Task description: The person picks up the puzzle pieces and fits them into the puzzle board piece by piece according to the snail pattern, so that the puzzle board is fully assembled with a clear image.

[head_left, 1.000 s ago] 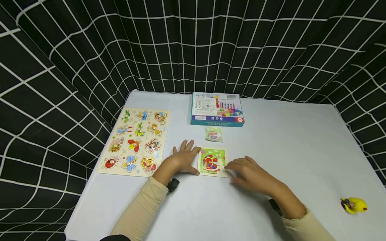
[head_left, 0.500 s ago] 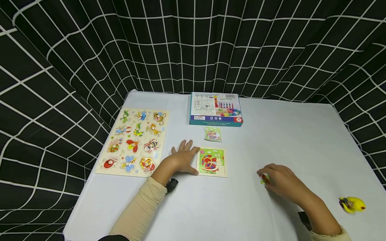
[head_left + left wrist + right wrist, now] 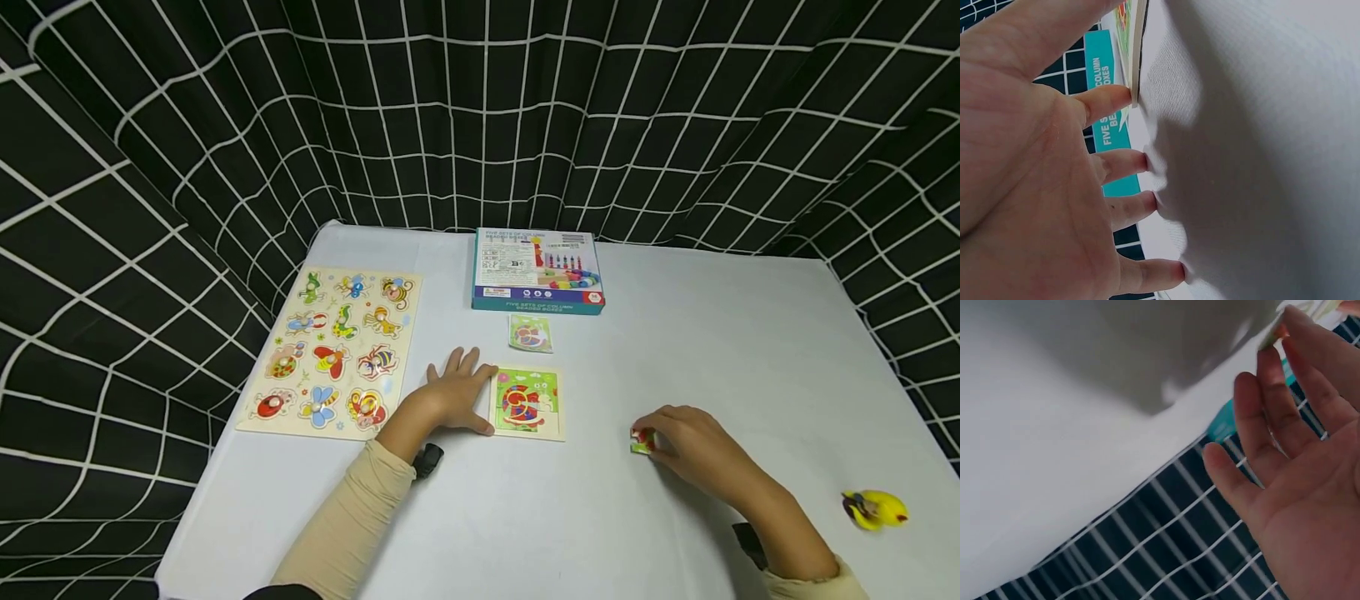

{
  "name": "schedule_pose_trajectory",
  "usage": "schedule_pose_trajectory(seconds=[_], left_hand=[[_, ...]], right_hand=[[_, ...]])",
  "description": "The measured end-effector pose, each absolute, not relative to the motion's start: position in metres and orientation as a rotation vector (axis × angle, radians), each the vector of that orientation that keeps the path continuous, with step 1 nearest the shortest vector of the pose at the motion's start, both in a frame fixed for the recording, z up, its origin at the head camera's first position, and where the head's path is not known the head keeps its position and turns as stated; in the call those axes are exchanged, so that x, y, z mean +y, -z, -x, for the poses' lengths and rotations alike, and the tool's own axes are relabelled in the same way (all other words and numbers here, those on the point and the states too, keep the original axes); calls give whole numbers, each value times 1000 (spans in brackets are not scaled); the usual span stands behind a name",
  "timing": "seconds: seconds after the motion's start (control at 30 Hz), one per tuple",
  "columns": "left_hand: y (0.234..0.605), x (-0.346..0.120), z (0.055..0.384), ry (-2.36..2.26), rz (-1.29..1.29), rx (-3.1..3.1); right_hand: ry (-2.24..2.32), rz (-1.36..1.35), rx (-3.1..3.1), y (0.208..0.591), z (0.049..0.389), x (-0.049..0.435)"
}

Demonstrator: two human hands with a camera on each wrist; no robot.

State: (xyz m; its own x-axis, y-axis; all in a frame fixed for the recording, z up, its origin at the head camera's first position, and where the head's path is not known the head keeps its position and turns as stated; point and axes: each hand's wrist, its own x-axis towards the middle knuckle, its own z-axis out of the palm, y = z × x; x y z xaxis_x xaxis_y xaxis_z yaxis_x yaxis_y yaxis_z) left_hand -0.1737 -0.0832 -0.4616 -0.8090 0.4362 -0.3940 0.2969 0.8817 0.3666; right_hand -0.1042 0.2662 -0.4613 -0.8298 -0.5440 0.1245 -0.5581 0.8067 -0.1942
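A small square jigsaw board [image 3: 527, 404] with a red and blue snail picture lies in the middle of the table; bare pale wood shows at its lower right corner. My left hand [image 3: 448, 402] rests beside it with spread fingers, thumb and index finger at its left edge. In the left wrist view, a fingertip of the left hand [image 3: 1041, 169] touches the edge of the board [image 3: 1137, 62]. To the right, my right hand [image 3: 693, 446] pinches a red and green jigsaw piece [image 3: 642, 442] between thumb and fingertips, just over the table. The right wrist view shows this piece edge-on.
A snail picture card [image 3: 530, 333] lies behind the board, with a blue bead-set box [image 3: 537, 275] farther back. At left is a large insect peg puzzle [image 3: 330, 354]. A yellow rubber duck [image 3: 876, 509] stands at right on the white table [image 3: 720, 333].
My right hand has gone from the board's right edge out to the right and now holds a jigsaw piece, lately moved slightly back left. The left hand has stayed in place.
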Motion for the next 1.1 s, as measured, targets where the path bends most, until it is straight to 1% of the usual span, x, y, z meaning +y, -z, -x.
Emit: schedule_pose_trajectory(seconds=[0.13,0.3,0.5,0.73,1.1], left_hand=[[462,-83,174,-402,-527,2573],[463,-81,175,-396,-537,2573],[462,-76,175,-365,-537,2568],[462,-74,174,-364,-546,2567],[459,-73,176,-369,-539,2571]], right_hand=[[-351,-921,-2942,458,111,241],[-342,-1018,-2883,459,120,209],[-338,-1109,-2833,464,126,186],[-353,-1096,-2816,472,127,179],[-322,-1115,-2778,474,131,177]])
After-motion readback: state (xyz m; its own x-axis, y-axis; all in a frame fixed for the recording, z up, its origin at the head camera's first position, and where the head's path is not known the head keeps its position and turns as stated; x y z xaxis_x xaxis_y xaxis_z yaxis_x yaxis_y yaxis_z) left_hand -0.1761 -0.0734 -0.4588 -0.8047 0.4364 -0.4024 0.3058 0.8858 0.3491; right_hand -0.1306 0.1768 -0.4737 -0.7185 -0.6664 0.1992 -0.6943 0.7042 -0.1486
